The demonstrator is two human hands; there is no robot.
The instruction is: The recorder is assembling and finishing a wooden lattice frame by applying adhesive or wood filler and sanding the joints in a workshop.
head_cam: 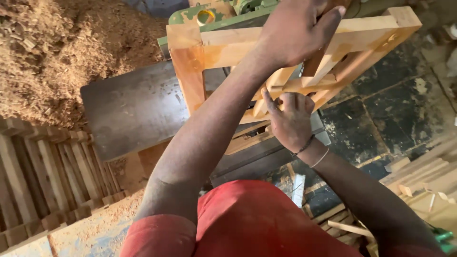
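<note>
My left hand [295, 33] is clamped over the top rail of a wooden frame [228, 45], fingers wrapped down across its far edge. My right hand [290, 119] sits just below it, closed around one of the thin inner slats [304, 83] of the same frame, thumb sticking up against the wood. The frame stands tilted between both hands, its thick left post [188, 71] hanging down over the dark metal desk [133, 109] of a green machine [223, 14]. That flat surface stretches out to the left of my left arm. Beyond it, further left, lies a big heap of sawdust [62, 52]. Below that heap, near my left elbow, a row of wooden slatted pieces [47, 171] is stacked. To the right of my right forearm, loose wood offcuts [419, 181] lie on the dark floor [381, 104].
</note>
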